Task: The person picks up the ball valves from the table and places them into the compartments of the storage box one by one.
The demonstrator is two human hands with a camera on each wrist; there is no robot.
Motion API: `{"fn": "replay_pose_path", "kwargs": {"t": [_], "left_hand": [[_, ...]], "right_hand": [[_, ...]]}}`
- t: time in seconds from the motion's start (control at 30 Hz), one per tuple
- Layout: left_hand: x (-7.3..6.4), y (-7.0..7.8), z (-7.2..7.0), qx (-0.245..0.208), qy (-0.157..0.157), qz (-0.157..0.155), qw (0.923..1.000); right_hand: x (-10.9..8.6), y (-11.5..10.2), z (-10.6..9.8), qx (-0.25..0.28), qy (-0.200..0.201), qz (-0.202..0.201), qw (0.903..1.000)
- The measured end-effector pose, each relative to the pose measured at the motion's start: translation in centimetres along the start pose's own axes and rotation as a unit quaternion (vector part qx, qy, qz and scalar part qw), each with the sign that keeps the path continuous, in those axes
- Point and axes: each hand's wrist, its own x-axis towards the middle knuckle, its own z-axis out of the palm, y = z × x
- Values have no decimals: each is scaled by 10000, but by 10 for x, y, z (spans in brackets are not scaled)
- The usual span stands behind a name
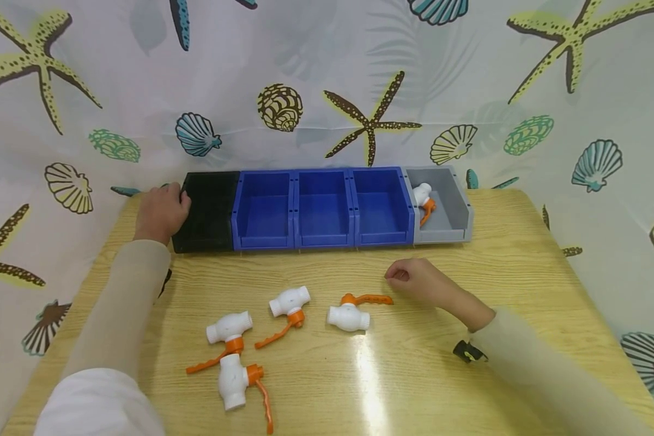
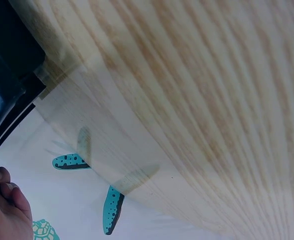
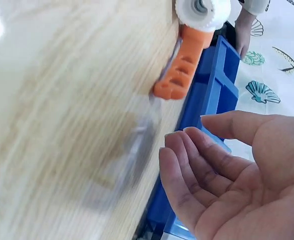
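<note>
Looks like sorting: one valve (image 1: 424,200) sits in the grey bin (image 1: 458,209), four wait on the tabletop (image 1: 523,290). Left hand (image 1: 160,212) rests on the black bin (image 1: 207,212); right hand (image 1: 419,280), fingers (image 3: 186,165) loose and empty, is just beside the nearest valve (image 1: 351,313), so the next move is probably pinching its orange handle (image 1: 367,299).

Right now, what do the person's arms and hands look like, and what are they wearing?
Both hands, the left hand and the right hand, are bare, with no gloves or rings visible. Each arm wears a long, plain beige sleeve reaching the wrist. A small black device sits under the right wrist.
</note>
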Motion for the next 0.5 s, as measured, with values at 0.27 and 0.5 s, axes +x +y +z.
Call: {"fn": "replay_pose_path", "kwargs": {"t": [0.27,0.5], "left_hand": [[2,-1,2,-9,-15,-15,10000],[2,0,1,13,-60,-54,10000]], "right_hand": [[-3,-7,13,123,-271,-287,9991],[-5,-12,21,310,-504,-392,9975]]}}
